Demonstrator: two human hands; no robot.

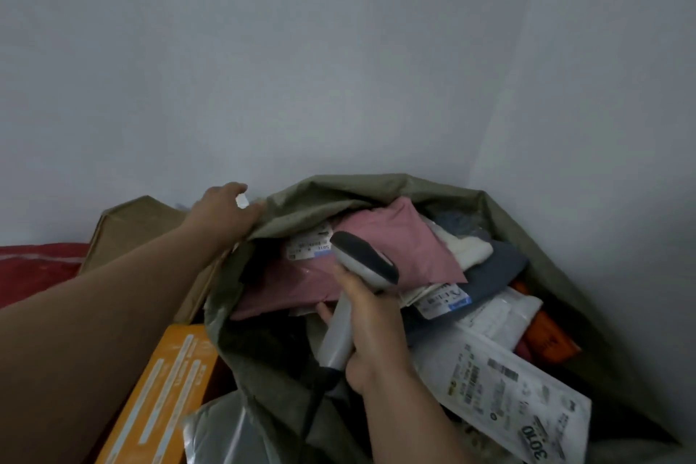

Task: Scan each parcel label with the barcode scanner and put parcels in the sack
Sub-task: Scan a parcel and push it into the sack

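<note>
Left of the sack (pixel 527 222), an orange box (pixel 165 384) and a brown carton (pixel 124 226) lie against its side. The left hand (pixel 222 211), arm stretched forward, grips the sack's rim, probably to keep the mouth open. Over the opening, the right hand (pixel 373 331) is wrapped around the barcode scanner (pixel 357 275), its head aimed at the label on a pink parcel (pixel 391 237) inside. Right of it, a white labelled parcel (pixel 504 396) lies in the sack too.
</note>
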